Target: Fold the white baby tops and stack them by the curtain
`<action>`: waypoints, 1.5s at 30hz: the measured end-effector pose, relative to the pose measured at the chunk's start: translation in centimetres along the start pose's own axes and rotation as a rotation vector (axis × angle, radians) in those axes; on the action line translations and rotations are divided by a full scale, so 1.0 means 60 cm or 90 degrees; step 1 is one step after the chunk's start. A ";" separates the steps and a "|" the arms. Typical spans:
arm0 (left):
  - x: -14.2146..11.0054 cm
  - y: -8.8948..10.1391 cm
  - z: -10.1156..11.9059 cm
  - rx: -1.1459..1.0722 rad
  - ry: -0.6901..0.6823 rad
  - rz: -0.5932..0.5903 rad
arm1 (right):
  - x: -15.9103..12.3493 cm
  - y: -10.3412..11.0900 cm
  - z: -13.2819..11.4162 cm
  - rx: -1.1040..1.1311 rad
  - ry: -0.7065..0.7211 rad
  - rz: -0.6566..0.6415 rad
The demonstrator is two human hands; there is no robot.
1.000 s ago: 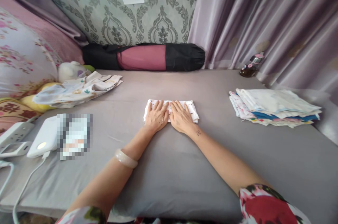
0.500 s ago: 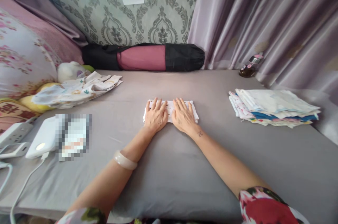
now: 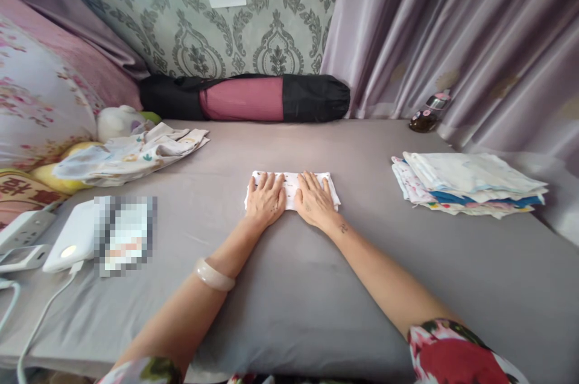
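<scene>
A small white folded cloth (image 3: 291, 182) with a fine dark and pink print lies flat on the grey sheet in front of me. My left hand (image 3: 266, 197) rests palm down on its left half, fingers spread and pointing away. On the right half lies my right hand (image 3: 315, 196), also flat with fingers stretched out. Both hands press on the cloth from above without gripping it, and a strip of print shows between them. Much of the cloth is hidden under the hands.
A stack of folded clothes (image 3: 470, 182) lies at the right. Behind it stands a dark bottle (image 3: 425, 116). A black and pink rolled bag (image 3: 244, 97) lines the wall. At left are a crumpled printed garment (image 3: 136, 155), a white power device (image 3: 75, 236) with cable, and a power strip (image 3: 25, 230).
My left hand has shifted very slightly to the left on the cloth. Otherwise the hands and cloth look the same.
</scene>
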State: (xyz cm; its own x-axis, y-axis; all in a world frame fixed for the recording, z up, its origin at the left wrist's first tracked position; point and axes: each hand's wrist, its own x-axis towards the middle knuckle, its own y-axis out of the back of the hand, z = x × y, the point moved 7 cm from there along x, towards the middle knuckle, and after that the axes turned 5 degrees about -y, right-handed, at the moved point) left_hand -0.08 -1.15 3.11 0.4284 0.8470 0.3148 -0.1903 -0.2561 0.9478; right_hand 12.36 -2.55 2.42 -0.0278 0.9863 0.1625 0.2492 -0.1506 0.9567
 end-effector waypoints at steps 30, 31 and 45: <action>-0.020 0.006 -0.050 -0.005 0.120 -0.006 | 0.004 -0.001 0.076 -0.095 -0.063 -0.045; -0.020 0.007 -0.051 -0.006 0.121 -0.007 | 0.005 0.000 0.074 -0.096 -0.064 -0.051; -0.028 0.015 -0.078 -0.013 0.184 -0.038 | 0.008 -0.006 0.013 -0.059 0.018 -0.055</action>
State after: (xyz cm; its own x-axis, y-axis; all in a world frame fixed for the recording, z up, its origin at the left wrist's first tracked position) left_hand -5.11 -0.63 3.22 0.1698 0.9587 0.2281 -0.1907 -0.1951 0.9621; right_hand 13.04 -1.99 1.95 -0.0731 0.9938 0.0842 0.1544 -0.0721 0.9854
